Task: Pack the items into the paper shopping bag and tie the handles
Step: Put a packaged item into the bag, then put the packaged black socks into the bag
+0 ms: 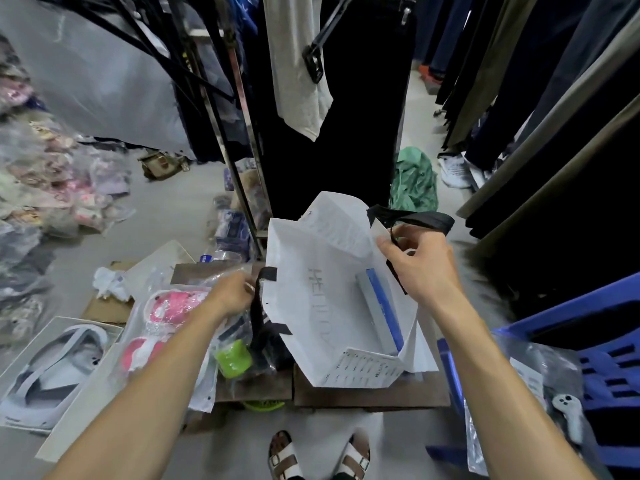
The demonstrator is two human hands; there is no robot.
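Note:
A white paper shopping bag [313, 268] stands open on a low brown stand [370, 394] in front of me. Inside it leans a blue and grey box [379, 306]. My right hand [420, 263] grips the bag's right rim together with its black ribbon handle [420, 216]. My left hand [233, 294] reaches left of the bag, fingers closed on a clear plastic packet next to the bag's other black handle [258, 306]. A plastic-wrapped pink and white item [169, 304] and a green object [232, 358] lie under my left arm.
Clothing racks with dark garments stand behind and to the right. A blue plastic crate [588, 344] sits at the right, with a white controller [568, 414] in plastic. A printed box [52, 368] and piles of bagged goods [52, 188] lie left. My sandalled feet [318, 455] are below.

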